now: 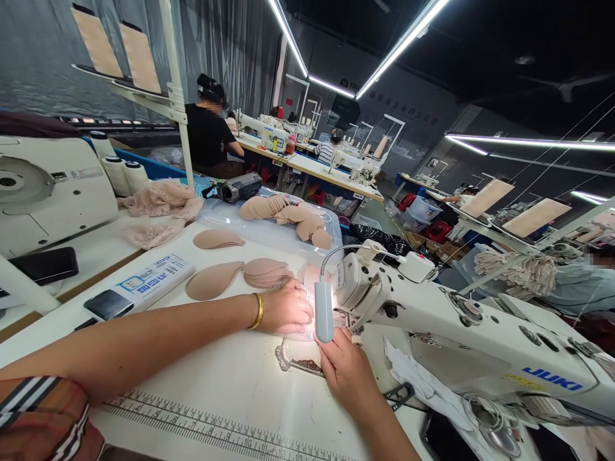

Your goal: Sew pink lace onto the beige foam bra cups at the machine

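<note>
A white sewing machine (pixel 413 307) stands to the right, its needle area brightly lit by a small grey lamp (pixel 324 310) on a bent neck. My left hand (pixel 288 310), with a gold bracelet at the wrist, presses curled fingers onto pale pink fabric (pixel 307 333) beside the machine head. From the near side my right hand (pixel 343 365) pinches the same fabric's edge, its fingertips partly behind the lamp. The needle and most of the fabric are hidden. Beige teardrop-shaped pads (pixel 266 272) lie in a stack just beyond my left hand, with another pad (pixel 214 280) beside them.
A translucent plastic tray (pixel 221 218) holds several beige pads. Pink lace (pixel 166 200) lies at the left, near a white box (pixel 154 282). A printed ruler (pixel 211 426) runs along the front edge. Scissors and a phone (pixel 446 438) lie at lower right. Other people sit at machines beyond.
</note>
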`<state>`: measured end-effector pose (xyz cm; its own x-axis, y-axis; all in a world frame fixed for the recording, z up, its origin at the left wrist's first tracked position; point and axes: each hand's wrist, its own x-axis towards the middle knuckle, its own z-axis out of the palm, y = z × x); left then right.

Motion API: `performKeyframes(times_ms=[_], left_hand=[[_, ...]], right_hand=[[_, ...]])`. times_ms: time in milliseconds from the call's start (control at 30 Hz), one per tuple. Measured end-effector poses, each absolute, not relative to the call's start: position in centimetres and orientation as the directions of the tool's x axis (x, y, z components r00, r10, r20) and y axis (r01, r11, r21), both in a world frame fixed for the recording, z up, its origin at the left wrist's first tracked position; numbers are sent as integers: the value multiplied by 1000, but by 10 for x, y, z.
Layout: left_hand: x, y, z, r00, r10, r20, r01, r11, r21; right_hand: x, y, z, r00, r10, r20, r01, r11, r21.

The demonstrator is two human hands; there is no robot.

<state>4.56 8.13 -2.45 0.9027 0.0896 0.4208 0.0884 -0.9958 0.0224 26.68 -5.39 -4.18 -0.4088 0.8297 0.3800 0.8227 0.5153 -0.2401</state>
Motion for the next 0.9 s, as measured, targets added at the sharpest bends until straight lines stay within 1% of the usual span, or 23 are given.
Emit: performKeyframes(times_ms=[100,233,367,433,467,500,533,567,600,633,667,700,733,767,800,833,867,900], left_hand=[[45,89,-30,903,121,413,134,-991,-2],[47,86,-34,891,180,416,204,-979,-12],[47,79,-37,860,279,427,305,-952,9],[41,78,-35,837,329,437,348,-937,39],[34,76,-33,827,346,444,358,-932,61],[27,73,-30,818,357,451,360,-929,83],[18,66,-26,812,361,458,358,-929,98],[8,56,-21,808,358,469,342,-932,122],[-1,41,-16,798,358,485,317,-934,167],[-9,23,-12,783,369,500,290,-928,232],[-15,1,-8,760,400,512,231,-903,362],[-20,-22,-5,717,487,499,188,-824,535],[-23,-46,-3,693,589,416,148,-681,717],[-24,-68,-2,691,677,254,121,-455,882],[-24,-87,-2,708,706,15,86,-108,990],[-23,-101,-3,708,681,-184,36,226,973],[-22,-110,-3,680,675,-286,-64,444,894],[-21,-115,-3,639,697,-327,-199,560,804]], right_hand=[[266,-53,-42,-386,846,367,839,488,-242],[265,-52,-41,-391,840,377,839,494,-229],[267,-53,-43,-417,800,431,811,541,-220],[265,-55,-44,-418,779,467,785,569,-246],[262,-57,-43,-405,781,474,766,573,-290],[257,-59,-42,-376,801,465,739,562,-371],[250,-62,-40,-329,840,430,692,525,-495],[240,-64,-37,-273,891,363,614,452,-647],[229,-67,-34,-216,939,269,500,343,-795],[217,-70,-30,-169,971,168,359,219,-907],[204,-72,-26,-130,988,85,207,111,-972],[192,-75,-23,-92,995,37,70,44,-997],[180,-79,-22,-52,998,19,-35,17,-999],[171,-83,-22,-8,1000,23,-108,22,-994],[163,-89,-24,34,999,35,-155,40,-987],[157,-97,-27,69,996,49,-180,60,-982],[152,-106,-32,93,994,61,-182,78,-980],[148,-116,-38,99,992,72,-161,87,-983]])
